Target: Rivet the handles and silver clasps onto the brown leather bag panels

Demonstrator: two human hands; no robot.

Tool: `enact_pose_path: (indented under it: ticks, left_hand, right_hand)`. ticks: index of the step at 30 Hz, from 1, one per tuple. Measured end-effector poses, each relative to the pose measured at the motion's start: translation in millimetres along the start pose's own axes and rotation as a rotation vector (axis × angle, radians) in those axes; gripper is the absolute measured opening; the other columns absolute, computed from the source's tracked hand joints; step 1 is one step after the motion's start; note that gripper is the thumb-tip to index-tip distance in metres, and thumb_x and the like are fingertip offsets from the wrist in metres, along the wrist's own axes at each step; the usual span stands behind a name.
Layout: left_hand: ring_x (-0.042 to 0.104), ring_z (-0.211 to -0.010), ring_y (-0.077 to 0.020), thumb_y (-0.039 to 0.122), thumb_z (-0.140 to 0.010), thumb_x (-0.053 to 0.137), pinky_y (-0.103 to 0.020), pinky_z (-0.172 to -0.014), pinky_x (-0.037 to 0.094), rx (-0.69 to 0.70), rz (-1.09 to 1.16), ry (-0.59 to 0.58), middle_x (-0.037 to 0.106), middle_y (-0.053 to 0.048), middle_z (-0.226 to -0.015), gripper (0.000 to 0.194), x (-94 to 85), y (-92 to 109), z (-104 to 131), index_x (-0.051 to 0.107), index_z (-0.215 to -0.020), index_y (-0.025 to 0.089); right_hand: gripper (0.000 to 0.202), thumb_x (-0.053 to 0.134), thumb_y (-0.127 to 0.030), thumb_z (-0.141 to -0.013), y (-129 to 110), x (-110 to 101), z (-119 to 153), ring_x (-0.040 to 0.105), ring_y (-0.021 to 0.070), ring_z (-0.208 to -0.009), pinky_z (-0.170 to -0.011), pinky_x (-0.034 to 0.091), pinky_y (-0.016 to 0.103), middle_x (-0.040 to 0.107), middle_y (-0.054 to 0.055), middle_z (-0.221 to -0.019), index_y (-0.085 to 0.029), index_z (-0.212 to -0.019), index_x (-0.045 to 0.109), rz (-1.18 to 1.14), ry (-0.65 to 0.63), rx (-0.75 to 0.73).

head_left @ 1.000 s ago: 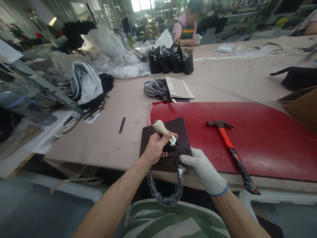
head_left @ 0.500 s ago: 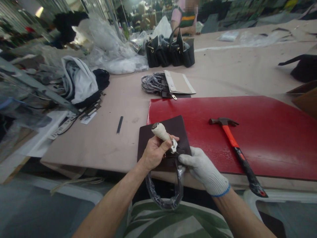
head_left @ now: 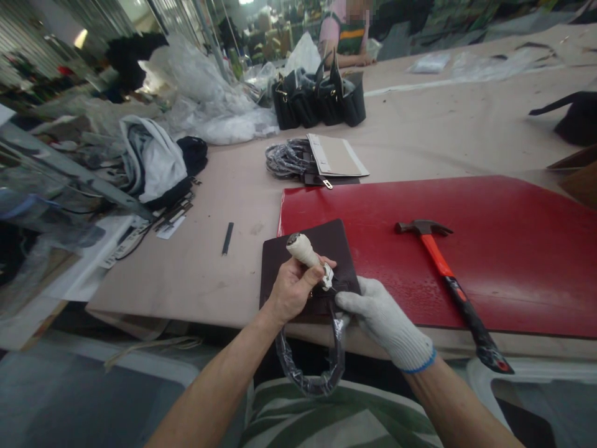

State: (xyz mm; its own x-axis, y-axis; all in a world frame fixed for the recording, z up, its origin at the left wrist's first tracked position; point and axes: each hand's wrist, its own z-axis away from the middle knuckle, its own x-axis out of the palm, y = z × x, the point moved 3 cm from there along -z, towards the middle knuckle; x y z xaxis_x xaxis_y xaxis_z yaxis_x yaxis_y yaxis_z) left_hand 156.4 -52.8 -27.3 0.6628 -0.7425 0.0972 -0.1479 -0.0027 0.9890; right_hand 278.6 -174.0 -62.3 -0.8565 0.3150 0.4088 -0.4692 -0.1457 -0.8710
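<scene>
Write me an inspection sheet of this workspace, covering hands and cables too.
Surface: beige tabletop, partly covered by a glossy red sheet.
Work things: dark brown flat panel with plastic-wrapped loop handle; white-wrapped tool; claw hammer with red-and-black handle.
Clutter: crumpled clear plastic, small dark strip.
Hands: bare left grips the tool; white-gloved right holds the panel.
Cables: thin black cord at left, ends unclear.
Surroundings: black handbags; person in pink sleeves.
</scene>
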Motion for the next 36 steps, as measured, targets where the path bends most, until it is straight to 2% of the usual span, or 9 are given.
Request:
enact_pose_path:
  ticks: [5,9,13,19,36]
  left_hand:
    - [0.067,-0.090,-0.0197,0.049,-0.094,0.069,-0.028,-0.083,0.052,-0.013,-0.031,0.023,0.075,-0.010,-0.101,0.037,2.9,2.0,1.5,0.071,-0.103,0.013]
    - [0.067,-0.083,-0.0186,0.051,-0.092,0.071,-0.028,-0.079,0.052,-0.019,-0.044,0.014,0.075,-0.011,-0.097,0.040,5.4,5.3,3.1,0.072,-0.100,0.012]
    - [0.067,-0.082,-0.0177,0.050,-0.092,0.071,-0.027,-0.079,0.053,-0.013,-0.061,0.031,0.075,-0.010,-0.097,0.038,5.2,7.6,5.1,0.072,-0.100,0.012]
    - [0.066,-0.081,-0.0168,0.051,-0.093,0.070,-0.027,-0.078,0.052,-0.036,-0.065,0.033,0.075,-0.010,-0.097,0.039,4.4,6.5,4.0,0.073,-0.100,0.012]
    - [0.068,-0.077,-0.0163,0.033,-0.090,0.072,-0.025,-0.069,0.055,0.098,-0.227,0.012,0.075,-0.010,-0.096,0.026,13.3,20.8,6.9,0.072,-0.103,0.011]
  right_hand:
    - [0.030,0.082,-0.027,-0.067,-10.9,0.7,6.8,0.054,0.0129,-0.061,-0.057,0.044,0.023,0.066,0.002,-0.075,-0.011,-0.089,0.070,0.072,-0.082,-0.024]
    - [0.026,0.083,-0.029,-0.067,-13.8,2.2,12.3,0.057,0.0138,-0.055,-0.054,0.048,0.024,0.066,0.003,-0.067,-0.012,-0.081,0.068,0.104,-0.126,0.030]
    - [0.029,0.084,-0.034,-0.067,-11.9,3.4,13.8,0.059,0.0156,-0.048,-0.047,0.051,0.025,0.069,0.007,-0.065,-0.012,-0.077,0.067,0.115,-0.090,0.090]
    - [0.030,0.086,-0.035,-0.066,-10.8,4.8,12.8,0.055,0.0136,-0.042,-0.041,0.048,0.022,0.064,0.004,-0.055,-0.013,-0.074,0.067,0.090,-0.034,0.109]
    - [0.026,0.080,-0.033,-0.072,-4.8,-2.7,12.6,0.057,0.0135,-0.049,-0.049,0.046,0.022,0.067,0.005,-0.063,-0.012,-0.082,0.069,-0.028,-0.103,0.063]
